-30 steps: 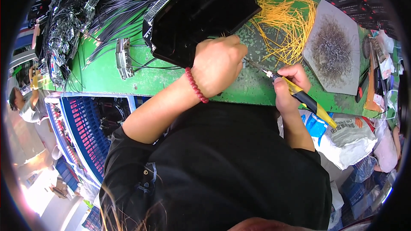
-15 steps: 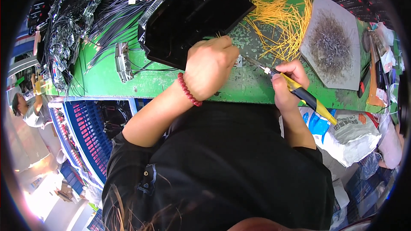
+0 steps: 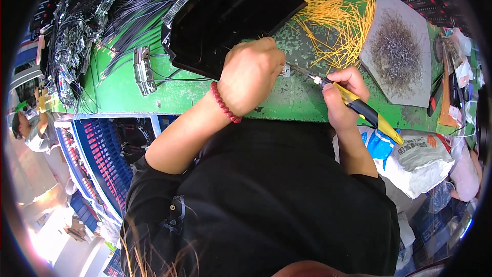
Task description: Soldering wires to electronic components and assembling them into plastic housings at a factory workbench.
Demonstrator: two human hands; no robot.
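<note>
My right hand (image 3: 342, 95) grips a soldering iron (image 3: 365, 112) with a yellow and black handle, its thin tip reaching left to a small metal part (image 3: 285, 70) on the green workbench (image 3: 123, 92). My left hand (image 3: 251, 74), with a red bead bracelet (image 3: 224, 104) at the wrist, is closed over that small part and pinches something thin; what exactly it holds is hidden by the fingers. A black plastic housing (image 3: 225, 15) lies just beyond the left hand.
A pile of yellow wire pieces (image 3: 338, 15) lies at the back right, beside a grey board (image 3: 397, 46) with a heap of metal shavings. Black cable bundles (image 3: 77, 25) and a small metal connector (image 3: 143, 69) lie left. White bags (image 3: 425, 159) sit at right; blue crates (image 3: 102, 159) stand below the bench.
The hands stay together at the same spot on the bench. The iron's tip has stayed against the small part; the view has shifted slightly.
</note>
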